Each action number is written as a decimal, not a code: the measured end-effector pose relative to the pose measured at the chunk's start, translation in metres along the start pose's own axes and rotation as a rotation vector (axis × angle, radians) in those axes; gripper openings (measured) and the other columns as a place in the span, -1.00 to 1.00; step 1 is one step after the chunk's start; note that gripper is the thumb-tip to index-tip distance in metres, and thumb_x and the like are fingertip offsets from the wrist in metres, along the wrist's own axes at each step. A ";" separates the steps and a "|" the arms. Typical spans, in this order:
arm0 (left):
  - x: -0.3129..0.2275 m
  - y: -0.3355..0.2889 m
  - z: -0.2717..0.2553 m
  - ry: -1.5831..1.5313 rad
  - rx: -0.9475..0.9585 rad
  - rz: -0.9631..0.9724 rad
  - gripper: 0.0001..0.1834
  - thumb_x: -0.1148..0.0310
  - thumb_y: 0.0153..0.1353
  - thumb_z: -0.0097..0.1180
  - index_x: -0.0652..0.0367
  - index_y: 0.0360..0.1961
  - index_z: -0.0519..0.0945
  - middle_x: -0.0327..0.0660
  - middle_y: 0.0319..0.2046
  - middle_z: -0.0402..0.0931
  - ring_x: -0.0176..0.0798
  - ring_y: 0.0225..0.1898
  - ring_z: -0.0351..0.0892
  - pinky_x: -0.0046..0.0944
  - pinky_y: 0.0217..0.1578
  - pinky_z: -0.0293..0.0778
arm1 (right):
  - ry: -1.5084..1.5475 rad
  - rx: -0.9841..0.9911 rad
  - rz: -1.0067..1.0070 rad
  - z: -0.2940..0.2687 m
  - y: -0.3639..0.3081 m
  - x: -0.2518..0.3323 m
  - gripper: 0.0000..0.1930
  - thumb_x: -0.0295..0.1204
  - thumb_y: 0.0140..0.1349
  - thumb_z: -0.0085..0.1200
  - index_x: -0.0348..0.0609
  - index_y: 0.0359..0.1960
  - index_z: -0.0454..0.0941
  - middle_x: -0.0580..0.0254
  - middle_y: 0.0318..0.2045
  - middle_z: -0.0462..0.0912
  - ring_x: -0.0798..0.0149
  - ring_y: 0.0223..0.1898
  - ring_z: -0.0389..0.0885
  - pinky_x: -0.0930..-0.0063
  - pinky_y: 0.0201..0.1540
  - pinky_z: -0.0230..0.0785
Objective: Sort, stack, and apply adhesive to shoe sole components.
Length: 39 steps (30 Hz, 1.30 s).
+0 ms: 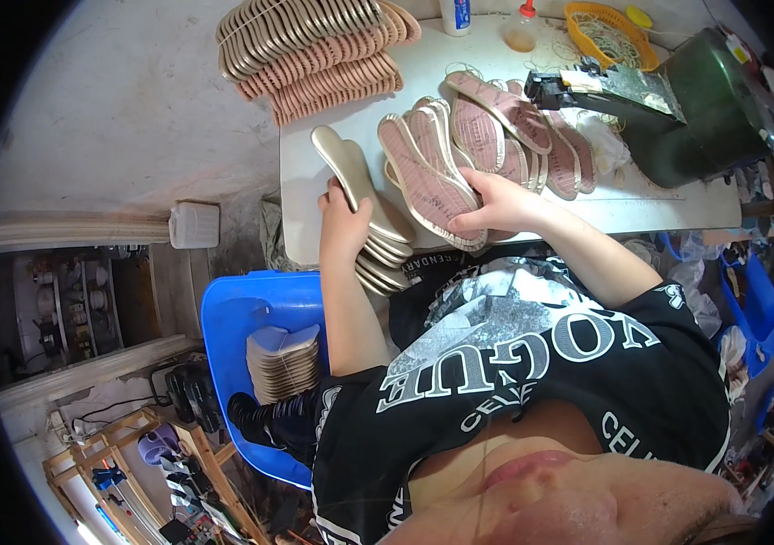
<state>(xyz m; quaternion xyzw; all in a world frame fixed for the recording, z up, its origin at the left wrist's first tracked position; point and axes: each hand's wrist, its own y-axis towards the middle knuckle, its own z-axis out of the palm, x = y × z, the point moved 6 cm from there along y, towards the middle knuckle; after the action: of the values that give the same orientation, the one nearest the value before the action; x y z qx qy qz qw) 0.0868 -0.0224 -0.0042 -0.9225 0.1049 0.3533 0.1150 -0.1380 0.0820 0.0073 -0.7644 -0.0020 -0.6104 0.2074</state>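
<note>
My left hand [344, 222] is closed round the edge of a small stack of gold insoles [378, 204] at the table's front edge, their shiny faces up. My right hand [501, 202] grips the near end of an insole [416, 168] with a pink underside and a pale folded rim, thumb on top. Under and beyond it, more pink-sided insoles [482, 132] lie overlapping in a loose spread. Whether my right fingers also hold any lower ones is hidden.
Neat rows of insoles [296, 41] stand at the back left of the white table [310, 182]. A dark green machine [714, 109] stands right, near an orange basket [619, 36] and a red-capped bottle [521, 32]. A blue bin [223, 313] beside me holds stacked insoles [282, 368].
</note>
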 end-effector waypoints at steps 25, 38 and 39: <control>-0.009 0.003 -0.005 0.171 0.079 -0.199 0.26 -0.49 0.01 -0.03 0.56 0.30 0.04 0.44 0.21 0.13 0.32 0.26 0.19 -0.01 0.19 0.27 | -0.930 -0.206 -0.379 0.064 0.034 0.046 -0.20 -0.02 0.16 0.10 -0.51 0.21 0.21 -0.31 0.23 0.27 -0.21 0.13 0.38 0.14 0.11 0.38; -0.028 0.004 -0.004 0.142 -0.079 -0.045 -0.16 -0.09 0.25 -0.07 0.46 0.28 0.16 0.45 0.26 0.08 0.36 0.38 -0.09 0.02 0.31 0.07 | -0.538 -0.096 -0.337 0.063 0.030 0.025 -0.19 -0.02 0.22 0.08 -0.36 0.32 0.10 -0.51 0.29 0.06 -0.35 0.35 0.06 0.10 0.37 0.02; -0.030 0.007 -0.005 0.143 -0.075 -0.044 -0.16 -0.09 0.25 -0.07 0.46 0.28 0.16 0.45 0.26 0.08 0.36 0.38 -0.09 0.02 0.31 0.07 | -0.560 -0.091 -0.331 0.064 0.030 0.023 -0.20 -0.02 0.22 0.08 -0.35 0.32 0.12 -0.50 0.30 0.06 -0.34 0.35 0.05 0.10 0.37 0.02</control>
<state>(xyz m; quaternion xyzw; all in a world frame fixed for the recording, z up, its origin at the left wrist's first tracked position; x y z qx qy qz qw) 0.0666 -0.0271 0.0185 -0.9511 0.0793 0.2877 0.0800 -0.0649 0.0692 0.0086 -0.9004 -0.1560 -0.4013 0.0624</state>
